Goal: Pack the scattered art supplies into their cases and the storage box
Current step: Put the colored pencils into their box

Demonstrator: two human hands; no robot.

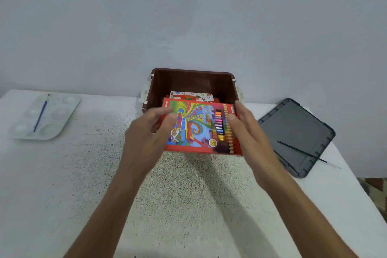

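Note:
A red colour pencil case (199, 128) with a bright swirling picture and a window of pencils hangs tilted over the near rim of the brown storage box (192, 81). My left hand (148, 132) grips its left edge and my right hand (249, 130) grips its right edge. Inside the box lies another red and white case (191, 96), partly hidden by the one I hold.
A clear paint palette (44, 116) with a blue brush (41, 113) across it lies at the table's far left. The grey box lid (297, 134) rests at the right, with a thin black brush (303, 152) over its near edge. The speckled table (188, 195) spreads below.

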